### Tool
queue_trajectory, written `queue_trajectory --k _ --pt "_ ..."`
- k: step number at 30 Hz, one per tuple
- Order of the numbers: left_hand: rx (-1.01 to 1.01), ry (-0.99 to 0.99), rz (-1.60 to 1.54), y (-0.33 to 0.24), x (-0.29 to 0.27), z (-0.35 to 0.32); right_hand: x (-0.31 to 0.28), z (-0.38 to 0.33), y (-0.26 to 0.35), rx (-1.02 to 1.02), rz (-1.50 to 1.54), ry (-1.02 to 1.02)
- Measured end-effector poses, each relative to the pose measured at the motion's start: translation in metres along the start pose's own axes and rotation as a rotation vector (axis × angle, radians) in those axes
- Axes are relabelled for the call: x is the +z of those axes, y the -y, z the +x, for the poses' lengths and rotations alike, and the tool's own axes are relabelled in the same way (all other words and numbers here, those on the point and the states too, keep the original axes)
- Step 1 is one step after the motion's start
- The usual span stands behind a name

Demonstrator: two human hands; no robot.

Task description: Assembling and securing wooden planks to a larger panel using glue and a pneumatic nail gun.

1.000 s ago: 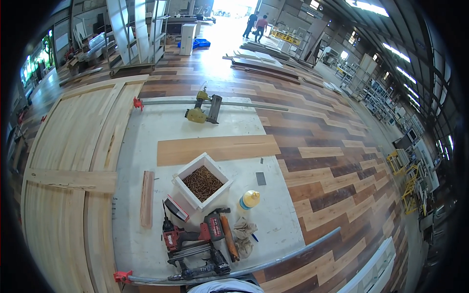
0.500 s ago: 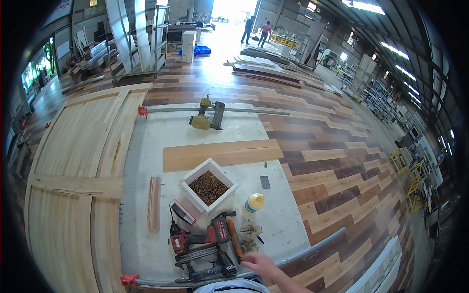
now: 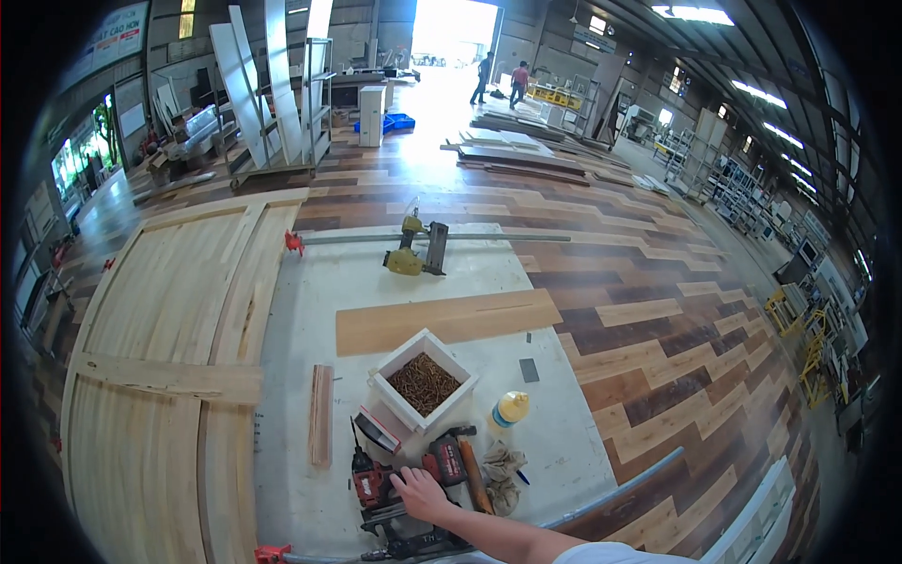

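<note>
On the white-topped table, my right hand [image 3: 423,493] reaches in from the lower right. Its fingers curl over the handle of a red and black cordless drill [image 3: 370,481], which lies on its side with a long bit pointing away. The drill's battery end [image 3: 445,462] is just right of the hand. Below the hand lies a black nail gun [image 3: 413,543], partly covered by my forearm. An orange-brown stick-like handle [image 3: 475,477] and a crumpled cloth [image 3: 502,462] lie to the right. My left hand is out of view.
A white box of screws [image 3: 423,383] stands mid-table, near a small carton [image 3: 378,430] and a yellow-capped bottle [image 3: 510,409]. Beyond are a wooden board [image 3: 451,321] and an olive nail gun [image 3: 406,260]. Bar clamps [image 3: 526,238] edge the table; a wooden door panel [image 3: 160,376] lies left.
My right hand has moved left from beside the orange-brown handle onto the drill's handle. The whole view has shifted, so the table sits lower and further right.
</note>
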State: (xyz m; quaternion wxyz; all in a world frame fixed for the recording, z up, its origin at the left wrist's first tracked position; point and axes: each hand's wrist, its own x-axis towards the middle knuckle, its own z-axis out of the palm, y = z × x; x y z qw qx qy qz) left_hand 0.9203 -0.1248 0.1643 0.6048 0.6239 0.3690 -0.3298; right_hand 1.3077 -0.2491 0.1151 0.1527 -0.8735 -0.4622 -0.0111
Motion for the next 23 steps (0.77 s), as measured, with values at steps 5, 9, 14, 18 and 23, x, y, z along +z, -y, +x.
queue_trajectory --k 5,9,14,18,23 --pt "0.055 -0.006 0.091 -0.023 -0.022 0.001 0.019 0.02 -0.002 0.087 0.021 0.166" --pt "0.106 -0.075 0.116 -0.054 -0.023 -0.013 0.006 0.034 -0.013 0.154 0.199 0.362" --pt "0.171 -0.028 0.1 -0.029 -0.039 0.021 -0.003 0.045 -0.015 0.193 0.269 0.421" --pt "0.198 -0.027 0.179 -0.046 -0.043 0.017 -0.009 0.051 -0.016 0.142 0.29 0.465" --pt "0.647 -0.912 1.89 -0.007 -0.005 0.029 -0.012 0.047 -0.008 0.045 0.28 0.499"
